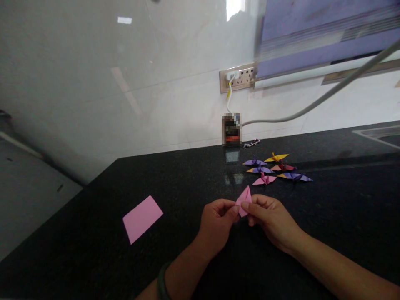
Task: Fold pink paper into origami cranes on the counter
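Note:
A small piece of folded pink paper, narrow and pointed at the top, is held above the dark counter. My left hand pinches its left edge between thumb and fingers. On the other side, my right hand grips it, with the thumb pressed on the front face; the fingers behind are partly hidden. Just beyond my hands sit several folded paper cranes, among them a pink crane, a yellow crane and a purple crane. Flat to the left lies a pink sheet of paper.
The black speckled counter meets a pale tiled wall. Against the wall stands a small blurred-out object, with a patterned strip beside it. A grey cable runs right from there. Above is a socket panel with a plug.

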The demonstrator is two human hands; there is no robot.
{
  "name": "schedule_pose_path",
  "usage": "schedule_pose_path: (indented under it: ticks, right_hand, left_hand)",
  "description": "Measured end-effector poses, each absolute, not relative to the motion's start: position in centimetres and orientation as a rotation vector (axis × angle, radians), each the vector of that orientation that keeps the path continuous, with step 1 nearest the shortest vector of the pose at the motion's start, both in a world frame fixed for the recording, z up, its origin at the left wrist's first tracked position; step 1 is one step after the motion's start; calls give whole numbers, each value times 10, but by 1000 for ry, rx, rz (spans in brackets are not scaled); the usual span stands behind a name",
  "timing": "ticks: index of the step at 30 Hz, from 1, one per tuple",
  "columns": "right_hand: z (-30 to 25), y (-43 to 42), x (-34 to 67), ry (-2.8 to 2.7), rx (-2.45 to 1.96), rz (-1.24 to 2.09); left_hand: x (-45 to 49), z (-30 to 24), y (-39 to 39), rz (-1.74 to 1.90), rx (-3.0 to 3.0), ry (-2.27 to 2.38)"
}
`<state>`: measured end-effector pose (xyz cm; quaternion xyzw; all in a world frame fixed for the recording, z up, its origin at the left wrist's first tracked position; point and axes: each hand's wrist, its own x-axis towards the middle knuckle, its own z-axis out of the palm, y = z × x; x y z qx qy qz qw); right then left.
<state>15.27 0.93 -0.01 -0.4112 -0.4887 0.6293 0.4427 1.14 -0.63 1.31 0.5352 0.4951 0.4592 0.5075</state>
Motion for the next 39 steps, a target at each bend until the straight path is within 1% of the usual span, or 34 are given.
schedule_pose_path:
  ticks: [10,22,32,35,39]
  right_hand:
    - [1,9,153,-1191,-1015,1564]
    - [1,9,155,-1226,-1019,1554]
    - [-1,10,157,-1396,-1024,1568]
    - [1,10,157,-1412,-1036,1577]
    - [5,7,156,-1464,-1028,1666]
  left_hand:
    - [12,13,-10,1144,1470,1332]
    - [7,16,-4,1065,947,992]
    - [4,15,-2,1035,1188,1100]
    - [2,16,-1,982,1183,1092]
    - [0,17,-1,944,1107,987]
